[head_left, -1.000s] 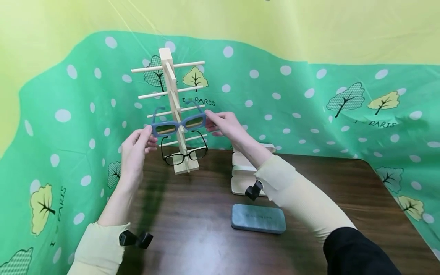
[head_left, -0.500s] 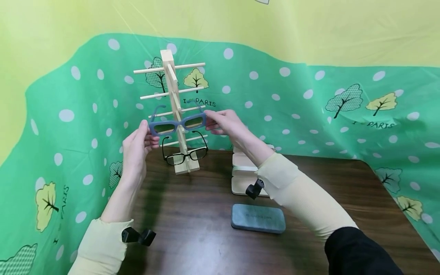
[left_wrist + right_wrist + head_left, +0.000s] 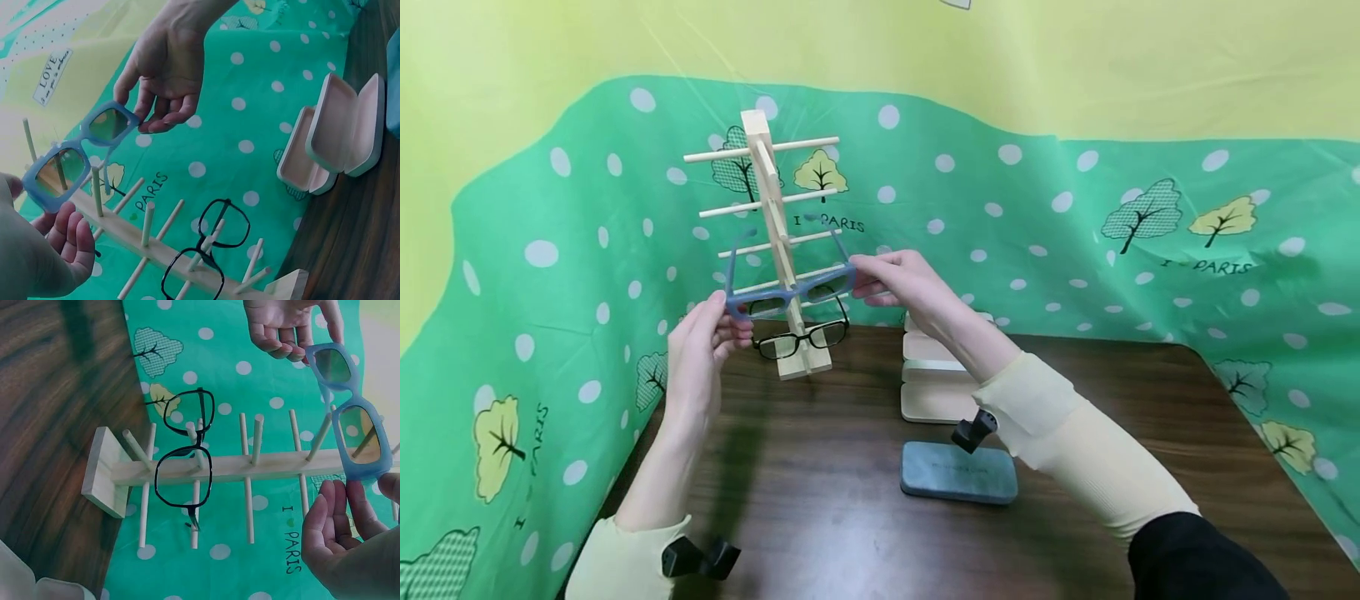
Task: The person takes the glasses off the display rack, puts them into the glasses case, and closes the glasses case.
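Blue-framed sunglasses (image 3: 792,293) are held by their two outer ends in front of a wooden glasses stand (image 3: 769,200). My left hand (image 3: 698,354) pinches one end between thumb and fingers. At the opposite end, my right hand (image 3: 912,286) pinches the frame near the hinge. Both temples are unfolded and point back toward the stand. In the left wrist view the sunglasses (image 3: 62,169) overlap the upper pegs. Just below, black-rimmed eyeglasses (image 3: 183,475) hang on a lower peg of the stand.
Two open glasses cases (image 3: 340,128) with pale lining stand right of the stand, partly behind my right forearm. Nearer lies a closed blue-green glasses case (image 3: 958,473). The dark wooden table (image 3: 820,467) meets a green dotted curtain (image 3: 1022,242) at the back.
The sunglasses have come down a little in the head view, both hands moving with them, and now overlap the temples of the black eyeglasses. Both hands keep their pinch.
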A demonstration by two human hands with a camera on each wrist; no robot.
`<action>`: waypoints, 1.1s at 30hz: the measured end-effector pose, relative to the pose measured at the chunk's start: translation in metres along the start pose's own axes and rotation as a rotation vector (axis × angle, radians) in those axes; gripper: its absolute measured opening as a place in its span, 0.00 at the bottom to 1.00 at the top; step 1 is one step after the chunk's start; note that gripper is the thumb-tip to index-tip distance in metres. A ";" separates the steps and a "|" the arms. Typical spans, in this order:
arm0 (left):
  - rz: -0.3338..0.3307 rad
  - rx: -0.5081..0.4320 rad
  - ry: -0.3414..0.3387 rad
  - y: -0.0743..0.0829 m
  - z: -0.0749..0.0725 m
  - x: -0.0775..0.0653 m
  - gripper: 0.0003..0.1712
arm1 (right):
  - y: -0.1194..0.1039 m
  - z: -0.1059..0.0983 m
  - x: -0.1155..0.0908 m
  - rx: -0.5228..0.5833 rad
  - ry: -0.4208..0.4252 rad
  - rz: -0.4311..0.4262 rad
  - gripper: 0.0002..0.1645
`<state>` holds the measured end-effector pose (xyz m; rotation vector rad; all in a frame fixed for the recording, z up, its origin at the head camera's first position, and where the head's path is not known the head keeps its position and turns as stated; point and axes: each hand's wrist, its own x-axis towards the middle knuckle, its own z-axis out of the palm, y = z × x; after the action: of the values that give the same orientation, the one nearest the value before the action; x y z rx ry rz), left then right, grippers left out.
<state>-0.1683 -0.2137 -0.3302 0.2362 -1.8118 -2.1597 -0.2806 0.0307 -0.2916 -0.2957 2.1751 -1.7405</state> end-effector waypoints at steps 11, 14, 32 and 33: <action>0.001 -0.009 -0.138 -0.009 0.013 -0.035 0.13 | 0.019 -0.024 -0.040 0.047 -0.031 0.024 0.20; -0.005 0.032 -0.159 -0.014 0.020 -0.042 0.13 | 0.025 -0.032 -0.052 0.061 -0.030 0.024 0.21; 0.004 0.365 -0.319 -0.060 0.080 -0.063 0.19 | 0.102 -0.079 -0.130 0.085 0.179 -0.041 0.23; 0.015 0.375 -0.310 -0.064 0.085 -0.066 0.20 | 0.106 -0.080 -0.134 0.090 0.197 -0.044 0.23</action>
<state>-0.1424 -0.1032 -0.3823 -0.0352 -2.3791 -1.9132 -0.1828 0.1768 -0.3618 -0.1562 2.2300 -1.9605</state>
